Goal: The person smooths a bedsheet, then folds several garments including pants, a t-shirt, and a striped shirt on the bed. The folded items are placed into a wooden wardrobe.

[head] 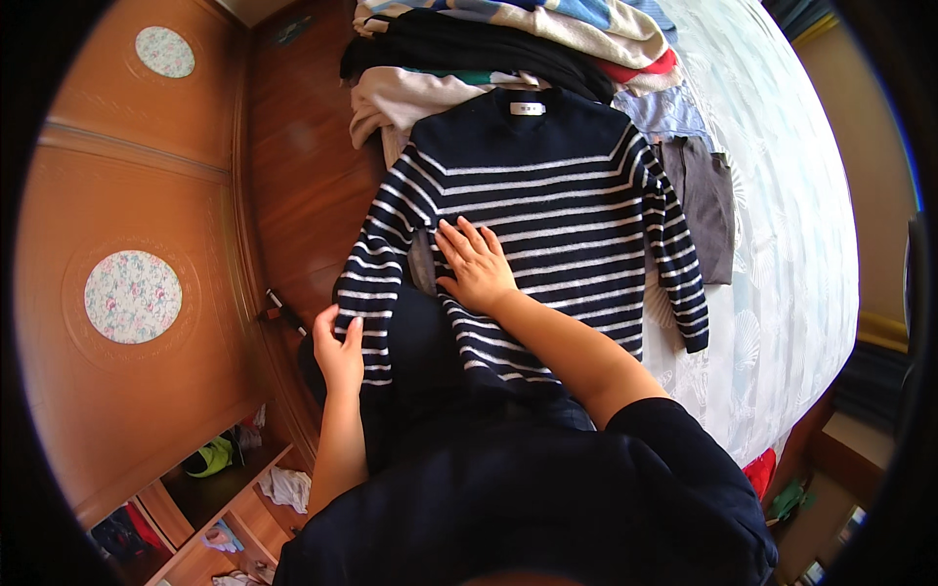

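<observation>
A navy knit sweater with white stripes (557,212) lies spread out before me, collar away from me, over the edge of the bed and down toward my lap. Its neck carries a white label (527,109). My left hand (341,344) holds the lower part of the left-side sleeve (371,282) between thumb and fingers. Flat on the sweater's body, near that side's armpit, rests my right hand (475,265) with fingers spread. The other sleeve (678,271) hangs bent down along the right side, its cuff on the bedcover.
Piled clothes (506,44) lie beyond the collar. A grey folded garment (700,212) is on the white patterned bedcover (784,242) at right. Wooden wardrobe doors (146,198) stand to the left, above an open drawer (253,505) with clothing. Between them runs a wooden floor (308,168).
</observation>
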### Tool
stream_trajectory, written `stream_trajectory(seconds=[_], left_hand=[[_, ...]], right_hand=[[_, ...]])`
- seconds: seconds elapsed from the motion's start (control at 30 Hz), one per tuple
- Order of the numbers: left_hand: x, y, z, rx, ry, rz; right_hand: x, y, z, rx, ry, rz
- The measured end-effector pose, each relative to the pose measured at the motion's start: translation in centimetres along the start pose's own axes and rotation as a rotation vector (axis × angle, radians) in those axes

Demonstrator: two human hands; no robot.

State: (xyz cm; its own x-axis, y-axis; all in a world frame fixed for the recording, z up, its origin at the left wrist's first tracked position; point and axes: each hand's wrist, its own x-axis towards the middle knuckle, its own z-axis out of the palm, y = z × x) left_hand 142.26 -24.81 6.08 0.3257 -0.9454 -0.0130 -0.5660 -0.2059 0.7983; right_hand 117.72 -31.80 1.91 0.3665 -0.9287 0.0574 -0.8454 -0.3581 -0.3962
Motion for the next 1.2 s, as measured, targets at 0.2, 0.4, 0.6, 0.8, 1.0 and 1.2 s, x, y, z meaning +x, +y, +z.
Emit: stream_trajectory(seconds=[0.2,0.4,0.6,0.8,1.0,1.2], left_hand=[[1.0,-2.3,-4.8,-0.446,0.204,-0.350],[1.7,-0.6,-6.8,-0.677,-0.085,-0.639],[4.0,10.7,-2.1,-0.852,-0.174,-0.323],[4.7,20.8,4.7,-0.932,-0.812,0.198],[8.5,11.0,10.4,-0.453,-0.497,0.149],[8.3,10.9,13.5,0.055,-0.248,0.680]], right_hand=[[1.4,-0.1,-0.3,0.214,0.213,0.108],[2.9,-0.5,-0.9,0.064,-0.110,-0.059],[2.4,-0.1,-2.4,0.657,0.224,-0.110],[3.2,1.5,-4.9,1.408,0.327,0.190],[2.3,9.1,-1.6,2.154,0.506,0.778],[3.6,10.1,-1.5,2.219,0.475,1.030]])
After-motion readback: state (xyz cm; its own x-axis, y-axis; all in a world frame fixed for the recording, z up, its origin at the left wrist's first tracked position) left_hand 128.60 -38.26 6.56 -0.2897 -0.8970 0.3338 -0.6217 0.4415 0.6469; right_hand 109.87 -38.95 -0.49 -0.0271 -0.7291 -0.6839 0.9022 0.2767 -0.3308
